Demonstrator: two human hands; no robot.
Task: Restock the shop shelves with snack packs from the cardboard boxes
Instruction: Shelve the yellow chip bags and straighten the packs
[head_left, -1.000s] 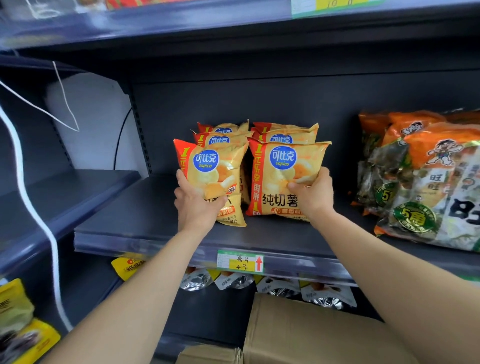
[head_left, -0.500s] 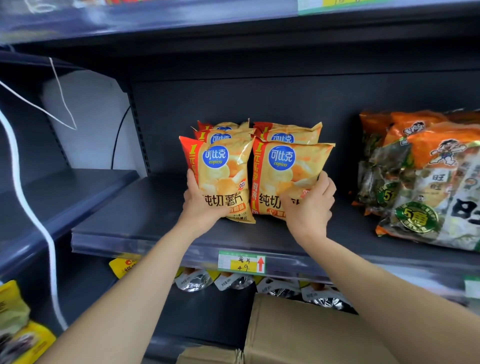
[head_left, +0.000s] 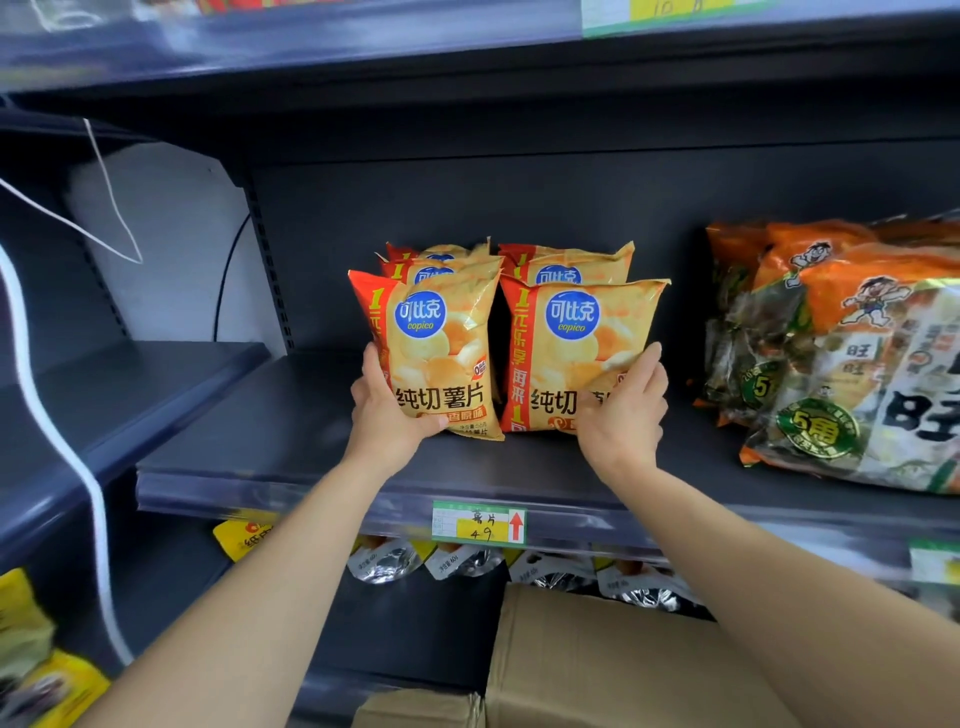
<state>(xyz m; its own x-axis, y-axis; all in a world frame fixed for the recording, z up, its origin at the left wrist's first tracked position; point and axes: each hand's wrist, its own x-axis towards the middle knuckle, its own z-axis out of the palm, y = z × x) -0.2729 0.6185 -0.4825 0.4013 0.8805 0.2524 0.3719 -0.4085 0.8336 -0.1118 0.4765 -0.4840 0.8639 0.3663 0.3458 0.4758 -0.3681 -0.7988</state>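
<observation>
Two rows of yellow-and-red potato chip packs stand upright on the dark middle shelf (head_left: 291, 447). My left hand (head_left: 392, 415) grips the lower left corner of the front left pack (head_left: 431, 353), thumb across its front. My right hand (head_left: 623, 415) grips the lower right corner of the front right pack (head_left: 576, 353). Behind each front pack more packs (head_left: 566, 265) of the same kind are lined up, mostly hidden. Both front packs rest with their bottoms on the shelf.
Large orange snack bags (head_left: 852, 358) fill the shelf's right side. A price tag (head_left: 478, 522) sits on the shelf edge. Below are silver pouches (head_left: 384, 564) and an open cardboard box (head_left: 597, 670). A white cable (head_left: 57, 431) hangs at left, beside a lower side shelf (head_left: 104, 395).
The left front pack was tipped and is now upright and level with the right one. Both hands slid down to the packs' outer lower corners.
</observation>
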